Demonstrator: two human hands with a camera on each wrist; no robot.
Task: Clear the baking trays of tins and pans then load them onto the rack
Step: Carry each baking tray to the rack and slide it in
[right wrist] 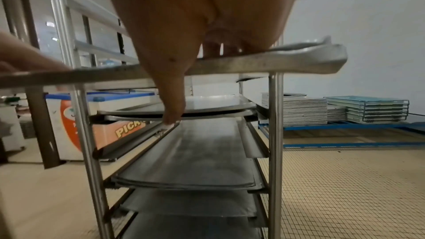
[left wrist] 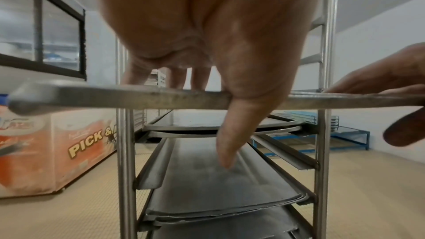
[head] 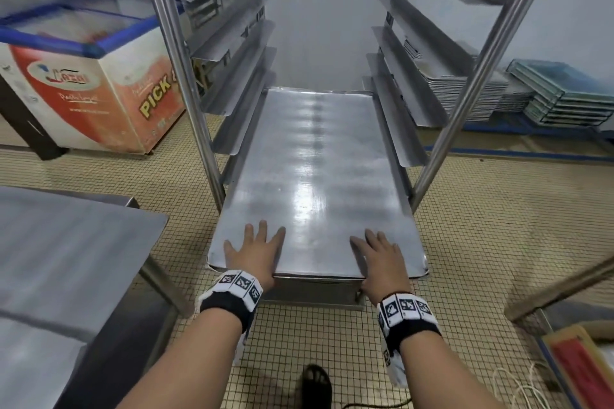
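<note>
A bare steel baking tray (head: pixel 315 169) lies part way into the tall steel rack (head: pixel 176 60), its sides on the rack's side rails and its near end sticking out toward me. My left hand (head: pixel 255 252) lies flat on the tray's near left corner with fingers spread. My right hand (head: pixel 382 259) lies flat near the right corner. In the left wrist view the fingers rest on top of the tray edge (left wrist: pixel 138 97) while the thumb (left wrist: pixel 232 143) hangs below it. The right wrist view shows the same at the tray edge (right wrist: pixel 276 63). Lower rails hold more trays (right wrist: pixel 195 152).
A steel table (head: pixel 66 259) stands close on my left. An orange and white chest freezer (head: pixel 93 83) is beyond it. Stacks of trays (head: pixel 465 90) and teal crates (head: pixel 571 93) sit on a low blue frame at the right. Another table's leg (head: pixel 558 289) crosses the lower right.
</note>
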